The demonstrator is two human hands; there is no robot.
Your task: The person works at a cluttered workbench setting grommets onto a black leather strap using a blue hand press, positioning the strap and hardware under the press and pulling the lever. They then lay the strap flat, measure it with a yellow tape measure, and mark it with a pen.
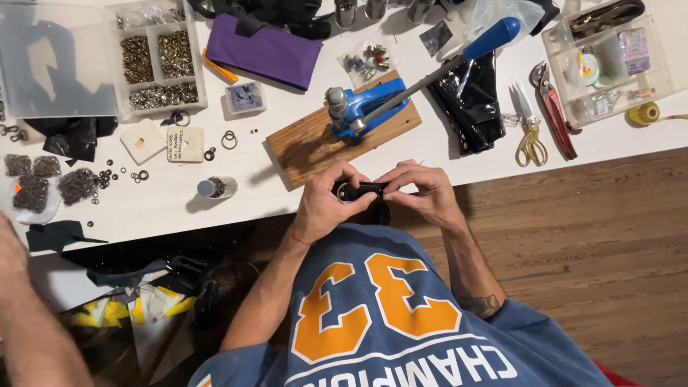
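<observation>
Both hands — left hand (324, 204), right hand (424, 192) — pinch a black strap (362, 190) with a metal ring, just below the press (362, 107). Left of the press, a clear compartment box (159, 61) holds metal eyelets; a small blue-labelled case (244, 97) sits between them — two pale tags (163, 141) lie below the box.

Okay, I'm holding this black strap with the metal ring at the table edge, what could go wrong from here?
1. The left hand and right hand pinch the black strap past the table edge; a loose metal ring might drop to the wooden floor.
2. The small bottle stands near the left forearm and could be knocked over.
</observation>
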